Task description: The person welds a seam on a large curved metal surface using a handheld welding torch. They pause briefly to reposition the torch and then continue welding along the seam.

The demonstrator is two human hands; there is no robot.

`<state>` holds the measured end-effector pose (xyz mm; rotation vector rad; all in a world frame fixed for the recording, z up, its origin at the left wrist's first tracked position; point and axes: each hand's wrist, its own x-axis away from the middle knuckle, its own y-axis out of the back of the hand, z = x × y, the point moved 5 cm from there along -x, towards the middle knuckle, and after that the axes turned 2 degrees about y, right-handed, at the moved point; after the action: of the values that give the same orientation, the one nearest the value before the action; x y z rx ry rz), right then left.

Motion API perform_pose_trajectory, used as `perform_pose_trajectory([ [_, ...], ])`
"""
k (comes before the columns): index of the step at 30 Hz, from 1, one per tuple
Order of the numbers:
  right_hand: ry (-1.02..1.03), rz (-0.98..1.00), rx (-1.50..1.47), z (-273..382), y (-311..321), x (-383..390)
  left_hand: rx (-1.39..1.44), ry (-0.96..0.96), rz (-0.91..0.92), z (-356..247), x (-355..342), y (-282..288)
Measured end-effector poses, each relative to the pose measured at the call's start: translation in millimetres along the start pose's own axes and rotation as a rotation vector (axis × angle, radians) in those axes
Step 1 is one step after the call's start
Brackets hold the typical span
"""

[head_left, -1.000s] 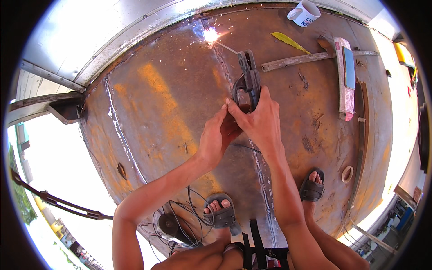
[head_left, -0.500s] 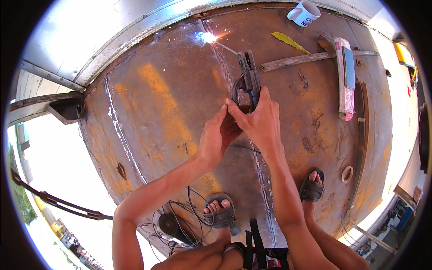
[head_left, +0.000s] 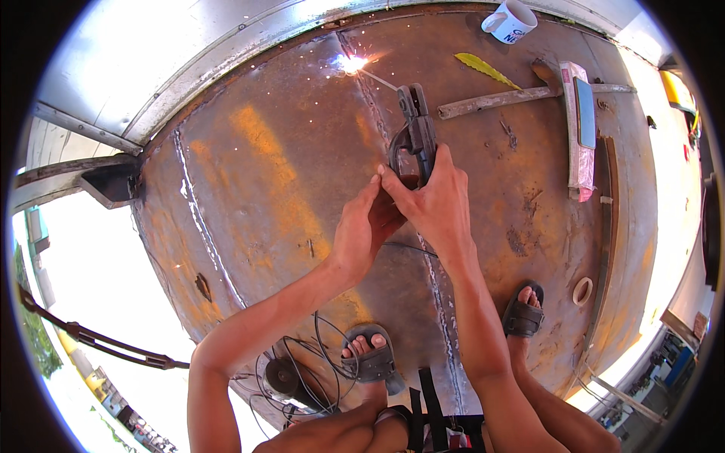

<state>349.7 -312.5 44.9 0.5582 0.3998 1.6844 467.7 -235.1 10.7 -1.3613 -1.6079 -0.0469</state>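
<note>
A black welding electrode holder [head_left: 417, 136] is gripped in my right hand [head_left: 444, 200], its jaws pointing away from me. From those jaws a short, thin welding rod [head_left: 381, 79] reaches to the far left. A bright arc [head_left: 350, 64] with sparks burns at its tip, on the seam [head_left: 370, 102] of the rusty steel plate [head_left: 302, 143]. My left hand [head_left: 362, 230] is closed against the right hand at the handle's lower end. What its fingers hold there is mostly hidden.
A white mug [head_left: 510, 23], a yellow leaf [head_left: 487, 69], a hammer [head_left: 498, 102] and a pink packet [head_left: 580, 162] with a blue phone-like slab [head_left: 584, 113] lie at the right. A tape ring [head_left: 582, 292] is near my sandalled foot. Tangled black cables [head_left: 317, 377] lie at lower left.
The rod's burning tip has shifted very slightly, and more sparks scatter around it. Both hands and the electrode holder stay almost in place.
</note>
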Motion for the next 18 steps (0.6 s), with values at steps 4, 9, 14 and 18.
perform_pose_trajectory([
  [4, -0.004, 0.004, 0.005, 1.3, 0.5, 0.0, -0.011, -0.004, 0.016, -2.6, 1.5, -2.5],
  [9, -0.004, 0.005, 0.01, 0.7, -0.2, 0.0, -0.001, -0.009, 0.015, 0.4, -0.3, 0.7],
  [14, -0.001, 0.002, 0.021, 1.2, 0.6, 0.2, -0.005, -0.003, -0.006, 0.6, 0.0, 0.0],
  [18, -0.003, 0.0, 0.026, 0.8, 0.6, 0.4, 0.001, 0.003, -0.026, 1.0, 0.0, -0.5],
])
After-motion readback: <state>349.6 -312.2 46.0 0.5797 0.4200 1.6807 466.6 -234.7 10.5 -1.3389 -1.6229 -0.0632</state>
